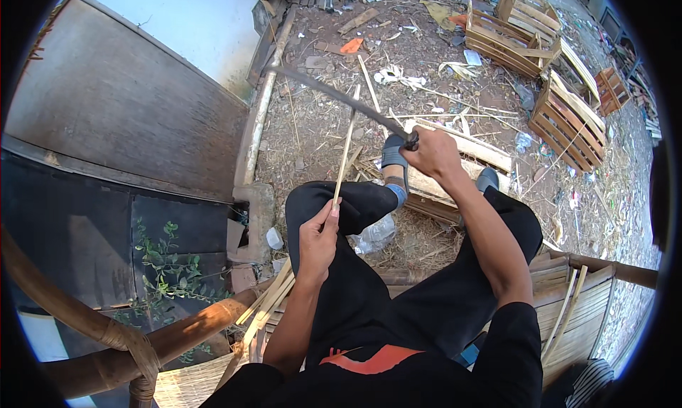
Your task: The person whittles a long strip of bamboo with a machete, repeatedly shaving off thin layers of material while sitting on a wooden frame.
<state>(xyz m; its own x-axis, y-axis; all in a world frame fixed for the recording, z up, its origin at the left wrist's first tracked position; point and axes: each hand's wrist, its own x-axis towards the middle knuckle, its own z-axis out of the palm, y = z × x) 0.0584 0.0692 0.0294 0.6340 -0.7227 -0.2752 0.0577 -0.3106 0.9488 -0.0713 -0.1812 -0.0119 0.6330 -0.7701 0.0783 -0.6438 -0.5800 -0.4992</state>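
Note:
My right hand (pixel 435 152) is wrapped around the dark handle of a long, narrow machete (pixel 327 90), whose blade points to the upper left. A thin pale bamboo strip (pixel 346 151) is pinched between the thumb and fingers of my left hand (pixel 317 243), above my left thigh. It stands slanting away from me, and the blade crosses it near its far end. Whether the blade touches it, I cannot tell. By my left forearm lie several more bamboo strips (pixel 272 300) on the bamboo seat.
Wooden crates (pixel 568 120) stand at the right, with more behind. Below my sandalled feet is a pale wooden block (pixel 465 168). Scraps and litter cover the dirt ground. A bamboo armrest (pixel 192 330), a leafy plant (pixel 167 266) and a wooden panel (pixel 121 95) are at the left.

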